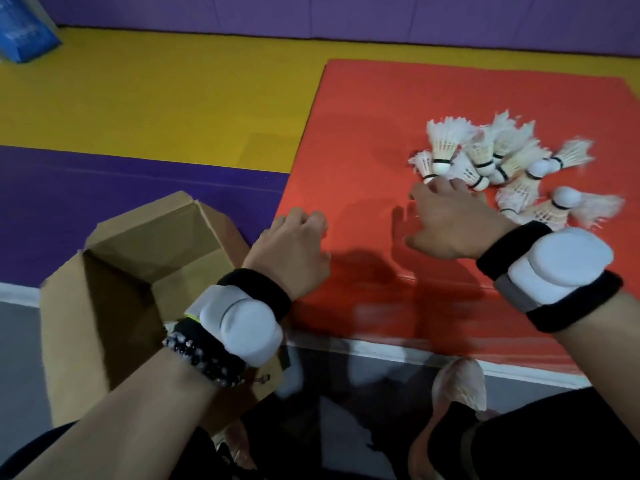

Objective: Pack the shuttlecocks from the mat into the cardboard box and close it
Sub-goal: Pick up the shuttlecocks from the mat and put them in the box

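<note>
Task looks barely begun. The shuttlecocks [485,161] lie in one loose heap on the far right part of the red mat [363,133], corks and feathers pointing every way. Motion blur makes an exact count unsure. None shows in either hand.

The cardboard box [117,296] sits on the floor just beside the mat's left edge, with its flaps up and its mouth open. No shuttlecock shows in the visible part of the inside. The near corner is hidden behind the left wrist.

The right hand [450,220] is stretched out over the mat with its grip apart, fingers spread and fingertips [433,183] at the near edge of the heap. It cannot be told if they touch the nearest cork. Nothing is clamped.

The left hand [294,251] hangs over the mat's left margin next to the box, fingers loosely curled, nothing seen in its grip.

Both wrists carry black bands with white pods, and the left also has a bead bracelet [197,355]. A blue bag [24,32] lies far left on the yellow floor.

Judgement: nothing is done yet. Left to do is picking up the whole heap, carrying it to the box, then folding the flaps shut. The first grab seems the step in hand.
</note>
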`<control>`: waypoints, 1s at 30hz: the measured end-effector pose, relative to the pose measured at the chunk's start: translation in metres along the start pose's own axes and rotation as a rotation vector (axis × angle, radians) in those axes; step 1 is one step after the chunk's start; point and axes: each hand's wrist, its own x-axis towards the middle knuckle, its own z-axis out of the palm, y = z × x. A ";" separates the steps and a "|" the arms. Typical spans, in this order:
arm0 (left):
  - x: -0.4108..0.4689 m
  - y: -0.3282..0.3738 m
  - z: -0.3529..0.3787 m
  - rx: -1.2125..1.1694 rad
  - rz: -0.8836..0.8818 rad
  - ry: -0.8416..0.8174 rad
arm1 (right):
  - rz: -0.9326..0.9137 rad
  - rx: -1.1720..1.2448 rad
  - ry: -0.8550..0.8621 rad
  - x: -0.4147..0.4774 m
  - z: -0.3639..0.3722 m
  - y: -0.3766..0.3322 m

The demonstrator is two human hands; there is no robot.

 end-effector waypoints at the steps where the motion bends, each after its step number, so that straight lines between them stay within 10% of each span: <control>1: 0.004 0.008 0.003 -0.019 0.029 0.007 | 0.034 -0.005 -0.009 -0.002 0.001 0.012; 15: 0.016 0.052 0.023 -0.008 0.202 0.003 | 0.141 0.057 -0.044 -0.013 0.019 0.085; 30: 0.015 0.057 0.031 -0.029 0.228 -0.026 | -0.244 0.242 0.220 0.001 0.032 0.054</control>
